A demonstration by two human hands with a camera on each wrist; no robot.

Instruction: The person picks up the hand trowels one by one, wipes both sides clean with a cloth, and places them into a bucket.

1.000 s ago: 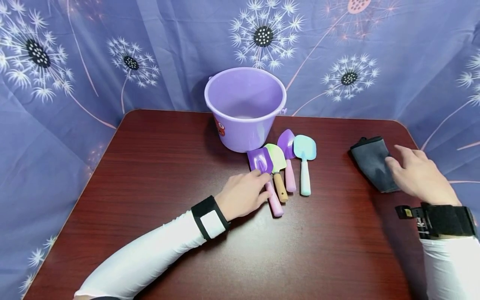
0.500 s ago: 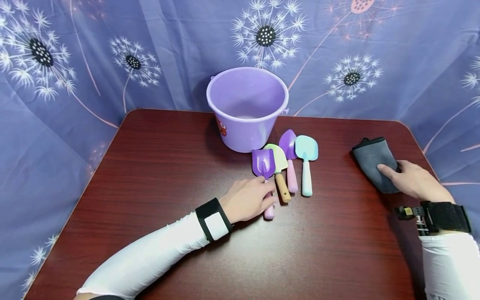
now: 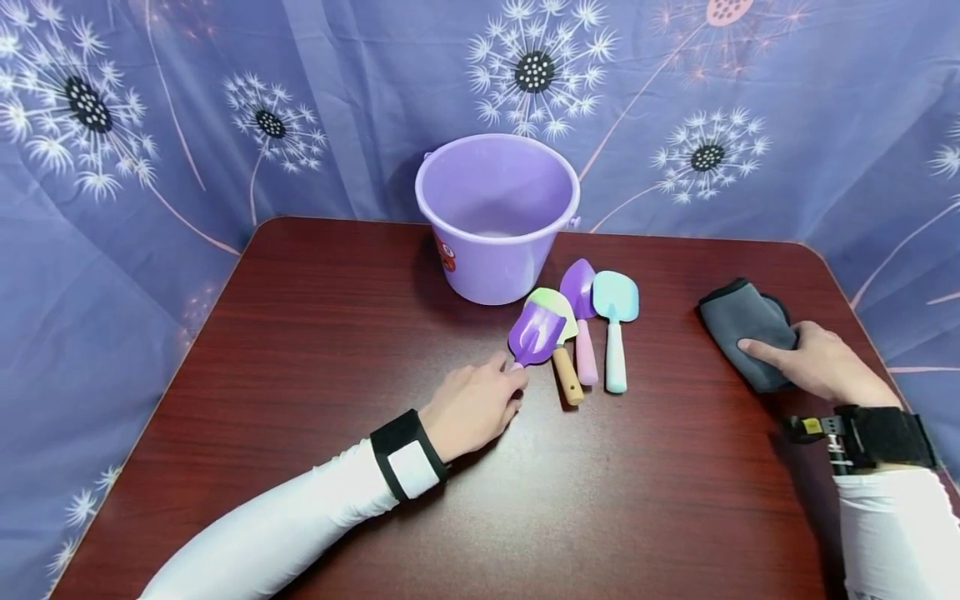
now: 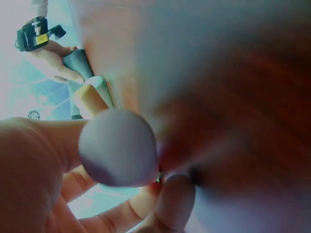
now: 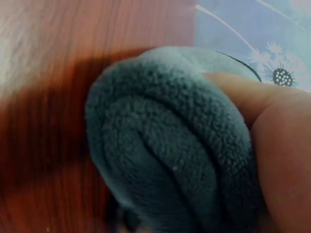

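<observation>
My left hand (image 3: pixel 472 408) grips the pink handle of a toy shovel with a purple scoop (image 3: pixel 537 333). In the left wrist view the handle's rounded end (image 4: pixel 119 148) sits among the fingers. The scoop overlaps a light green spade (image 3: pixel 553 302) with a wooden-coloured handle. To its right lie a purple trowel (image 3: pixel 577 287) with a pink handle and a light blue spade (image 3: pixel 615 296). At the right, my right hand (image 3: pixel 832 362) holds a folded dark grey cloth (image 3: pixel 750 329), thumb on top. The right wrist view shows the cloth's fuzzy folds (image 5: pixel 165 136); most fingers are hidden.
A purple bucket (image 3: pixel 483 271) stands upright at the back of the dark red-brown table (image 3: pixel 315 333), just behind the spades. Blue curtains (image 3: pixel 375 108) with a dandelion print hang behind and along the sides of the table.
My left hand has taken the shovel's handle and drawn it left, turning the scoop over the green spade. My right hand has come down onto the grey cloth and now grips it, shifting it slightly.
</observation>
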